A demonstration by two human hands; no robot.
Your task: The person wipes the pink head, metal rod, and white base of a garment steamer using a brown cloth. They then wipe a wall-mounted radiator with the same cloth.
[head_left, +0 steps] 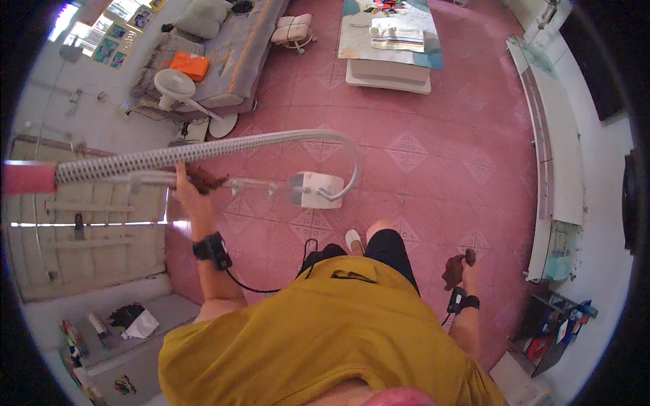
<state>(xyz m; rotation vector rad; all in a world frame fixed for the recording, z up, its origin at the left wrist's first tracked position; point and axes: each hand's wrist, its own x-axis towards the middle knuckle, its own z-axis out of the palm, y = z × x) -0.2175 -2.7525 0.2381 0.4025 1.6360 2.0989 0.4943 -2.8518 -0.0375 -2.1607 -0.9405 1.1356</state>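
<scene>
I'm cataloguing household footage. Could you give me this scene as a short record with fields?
Left hand: with a brown cloth, at a pale pole; exact grip unclear
Right hand: holding a second brown cloth, away from the pole
Appliance: white base on the floor; pale hose arching above
Floor: pink, patterned
Background: grey sofa, white fan

The ribbed hose (203, 150) crosses just ahead of the left fingers (180, 175), obstructing passage. Open floor (440, 196) lies ahead of the right fingers (468, 273); the white cabinet (560, 155) bounds their right.
</scene>
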